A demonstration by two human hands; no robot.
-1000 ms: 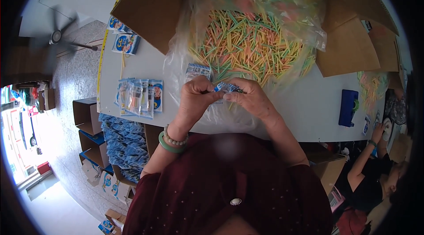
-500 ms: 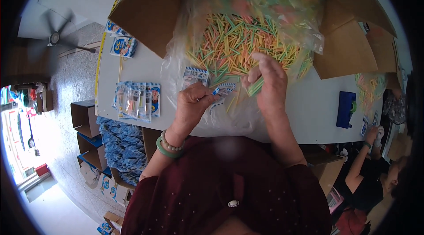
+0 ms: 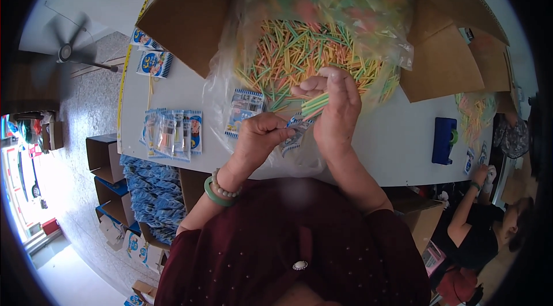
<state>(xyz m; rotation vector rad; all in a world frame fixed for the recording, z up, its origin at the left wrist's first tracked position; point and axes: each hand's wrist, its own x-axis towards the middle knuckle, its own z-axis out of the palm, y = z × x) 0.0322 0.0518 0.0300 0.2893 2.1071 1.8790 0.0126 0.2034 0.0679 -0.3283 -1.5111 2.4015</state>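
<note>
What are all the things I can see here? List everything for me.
Thin plastic sticks: a big heap, yellow, green, orange and pink, in a clear bag.
Clear plastic bag: one, lining the box.
Brown cardboard box: one, open, top of the white table.
Small printed packets: several, blue and white, in a row on the table's left.
Blue tape dispenser: one, table's right.
Floor fan: one, dark, upper left.
Another person: one, lower right.
Left hand: pinching a small packet.
Right hand: gripping a small bundle of sticks.
</note>
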